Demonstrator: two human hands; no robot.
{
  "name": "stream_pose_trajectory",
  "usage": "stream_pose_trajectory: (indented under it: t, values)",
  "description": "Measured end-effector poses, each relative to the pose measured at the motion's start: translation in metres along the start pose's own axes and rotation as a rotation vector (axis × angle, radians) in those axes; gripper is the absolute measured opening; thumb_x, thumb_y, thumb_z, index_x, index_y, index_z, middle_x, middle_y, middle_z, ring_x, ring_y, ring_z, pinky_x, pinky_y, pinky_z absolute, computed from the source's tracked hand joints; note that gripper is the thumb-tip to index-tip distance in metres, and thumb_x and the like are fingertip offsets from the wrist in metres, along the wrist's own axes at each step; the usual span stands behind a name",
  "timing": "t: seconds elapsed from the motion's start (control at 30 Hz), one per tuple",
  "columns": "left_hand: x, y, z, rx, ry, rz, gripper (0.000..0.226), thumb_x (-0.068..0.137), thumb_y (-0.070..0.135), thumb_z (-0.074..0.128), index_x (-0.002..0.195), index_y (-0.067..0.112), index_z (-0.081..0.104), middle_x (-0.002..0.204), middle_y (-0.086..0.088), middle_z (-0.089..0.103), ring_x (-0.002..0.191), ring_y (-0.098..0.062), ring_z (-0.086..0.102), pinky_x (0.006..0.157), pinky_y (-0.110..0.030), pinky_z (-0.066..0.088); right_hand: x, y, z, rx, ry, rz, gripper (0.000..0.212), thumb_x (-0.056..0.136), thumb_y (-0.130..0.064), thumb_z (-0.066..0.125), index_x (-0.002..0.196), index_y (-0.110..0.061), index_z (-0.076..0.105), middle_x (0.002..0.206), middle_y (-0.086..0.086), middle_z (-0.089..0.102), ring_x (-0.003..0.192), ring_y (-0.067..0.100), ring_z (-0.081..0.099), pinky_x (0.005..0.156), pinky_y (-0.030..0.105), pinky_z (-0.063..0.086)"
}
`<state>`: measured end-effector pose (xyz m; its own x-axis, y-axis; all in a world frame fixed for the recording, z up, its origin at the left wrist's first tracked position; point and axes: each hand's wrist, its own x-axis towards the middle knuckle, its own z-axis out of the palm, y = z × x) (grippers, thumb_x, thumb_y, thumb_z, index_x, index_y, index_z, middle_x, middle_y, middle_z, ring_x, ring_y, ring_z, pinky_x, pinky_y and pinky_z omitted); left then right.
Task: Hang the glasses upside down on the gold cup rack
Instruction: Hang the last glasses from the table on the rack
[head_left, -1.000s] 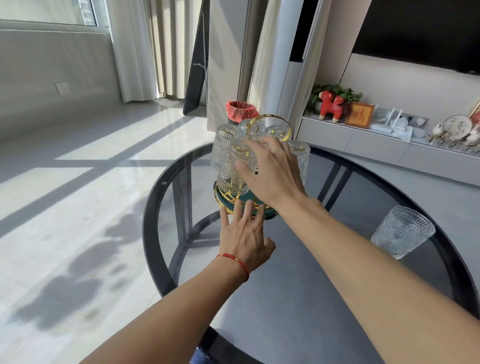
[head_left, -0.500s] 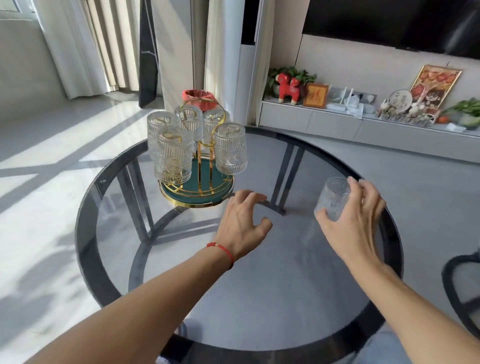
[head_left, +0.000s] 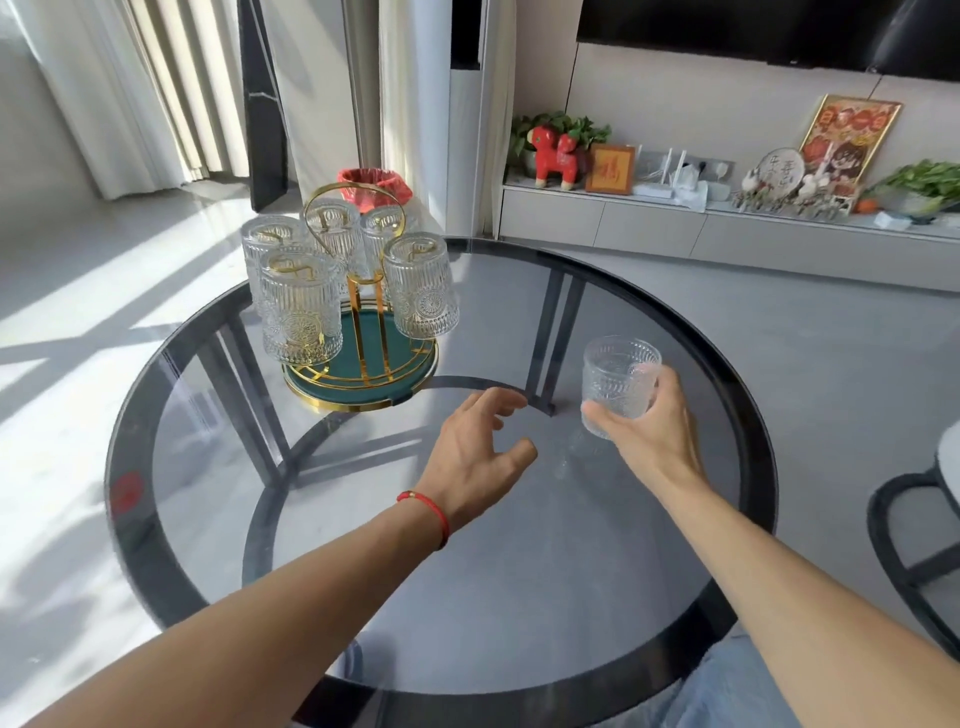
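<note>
The gold cup rack (head_left: 366, 332) with a green round base stands at the far left of the round glass table (head_left: 519, 597). Several ribbed clear glasses (head_left: 421, 286) hang on it upside down. My right hand (head_left: 649, 431) grips one more clear glass (head_left: 615, 376), mouth up, lifted a little above the table to the right of the rack. Over the middle of the table my left hand (head_left: 478, 452) hovers with fingers spread and nothing in it; a red cord circles its wrist.
A red-lined bin (head_left: 374, 184) stands on the floor behind the rack. A low white shelf (head_left: 649, 228) with a red toy horse, frames and plants runs along the far wall. A dark chair frame (head_left: 909, 530) is at the right edge.
My right hand left the rack, reached right and lifted the loose glass off the table. My left hand drew back from the rack base. The view swung right.
</note>
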<state>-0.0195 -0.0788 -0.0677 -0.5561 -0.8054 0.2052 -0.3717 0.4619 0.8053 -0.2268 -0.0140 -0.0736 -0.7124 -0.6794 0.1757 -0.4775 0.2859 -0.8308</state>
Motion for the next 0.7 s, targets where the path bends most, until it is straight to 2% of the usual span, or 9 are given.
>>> stream_pose_trajectory:
  t: [0.1, 0.2, 0.3, 0.37, 0.4, 0.47, 0.53, 0.6, 0.7]
  values:
    - [0.005, 0.0, -0.003, -0.169, 0.016, -0.078, 0.052, 0.085, 0.039, 0.074, 0.13, 0.022, 0.055, 0.117, 0.001, 0.064, 0.095, -0.008, 0.065, 0.078, -0.02, 0.057, -0.01, -0.012, 0.003, -0.014, -0.151, -0.181, 0.071, 0.065, -0.039, 0.089, 0.122, -0.034, 0.048, 0.121, -0.007, 0.055, 0.112, 0.013, 0.054, 0.083, 0.024, 0.046]
    - [0.005, 0.002, -0.007, -0.456, -0.012, -0.174, 0.087, 0.072, 0.061, 0.078, 0.143, 0.024, 0.043, 0.122, 0.002, 0.058, 0.092, -0.009, 0.07, 0.079, -0.04, 0.064, -0.022, -0.025, 0.008, -0.026, -0.306, -0.296, 0.076, 0.061, -0.035, 0.094, 0.123, -0.041, 0.05, 0.122, -0.005, 0.051, 0.115, 0.007, 0.052, 0.087, 0.013, 0.044]
    - [0.004, 0.004, -0.014, -0.488, 0.02, -0.218, 0.098, 0.063, 0.063, 0.082, 0.145, 0.023, 0.045, 0.126, 0.003, 0.06, 0.109, -0.014, 0.067, 0.082, -0.043, 0.064, -0.033, -0.035, 0.014, 0.001, -0.424, -0.344, 0.081, 0.06, -0.039, 0.098, 0.128, -0.044, 0.055, 0.123, -0.008, 0.053, 0.118, -0.004, 0.052, 0.092, 0.006, 0.04]
    - [0.005, 0.005, -0.023, -0.604, 0.061, -0.267, 0.094, 0.058, 0.057, 0.085, 0.138, 0.02, 0.053, 0.122, -0.002, 0.064, 0.107, -0.016, 0.07, 0.076, -0.042, 0.065, -0.036, -0.042, 0.018, 0.051, -0.439, -0.33, 0.079, 0.062, -0.046, 0.096, 0.131, -0.046, 0.056, 0.129, -0.011, 0.056, 0.122, -0.007, 0.052, 0.097, 0.007, 0.039]
    - [0.006, 0.004, -0.028, -0.708, 0.071, -0.299, 0.088, 0.059, 0.051, 0.087, 0.134, 0.018, 0.055, 0.122, -0.006, 0.065, 0.103, -0.016, 0.072, 0.073, -0.043, 0.065, -0.036, -0.045, 0.019, 0.134, -0.475, -0.274, 0.078, 0.066, -0.05, 0.093, 0.135, -0.043, 0.055, 0.134, -0.011, 0.057, 0.126, -0.004, 0.054, 0.102, 0.014, 0.041]
    - [0.005, 0.002, -0.039, -0.881, 0.07, -0.343, 0.074, 0.069, 0.037, 0.088, 0.131, 0.016, 0.052, 0.127, -0.013, 0.063, 0.101, -0.014, 0.074, 0.075, -0.047, 0.065, -0.04, -0.051, 0.022, 0.405, -0.585, -0.066, 0.072, 0.081, -0.057, 0.079, 0.143, -0.031, 0.052, 0.143, -0.001, 0.06, 0.127, 0.012, 0.062, 0.103, 0.032, 0.05]
    - [0.002, -0.002, -0.047, -0.931, 0.039, -0.354, 0.069, 0.082, 0.026, 0.083, 0.139, 0.009, 0.049, 0.134, -0.019, 0.061, 0.111, -0.02, 0.071, 0.082, -0.053, 0.063, -0.045, -0.054, 0.027, 0.586, -0.678, 0.08, 0.053, 0.098, -0.046, 0.063, 0.142, -0.017, 0.055, 0.142, 0.017, 0.062, 0.116, 0.027, 0.068, 0.095, 0.045, 0.057]
    - [-0.002, -0.008, -0.053, -0.919, -0.012, -0.335, 0.066, 0.091, 0.022, 0.076, 0.148, 0.007, 0.045, 0.135, -0.021, 0.061, 0.12, -0.025, 0.066, 0.088, -0.054, 0.061, -0.05, -0.055, 0.031, 0.616, -0.668, 0.074, 0.041, 0.103, -0.034, 0.058, 0.137, -0.012, 0.06, 0.136, 0.021, 0.065, 0.111, 0.035, 0.068, 0.091, 0.047, 0.059]
    - [-0.006, -0.019, -0.07, -0.658, 0.007, -0.231, 0.053, 0.091, 0.041, 0.064, 0.138, 0.017, 0.06, 0.125, -0.007, 0.071, 0.118, -0.017, 0.066, 0.092, -0.048, 0.061, -0.049, -0.067, 0.03, 0.596, -0.532, 0.01, 0.045, 0.093, -0.035, 0.073, 0.135, -0.022, 0.06, 0.121, 0.013, 0.075, 0.116, 0.03, 0.071, 0.096, 0.046, 0.058]
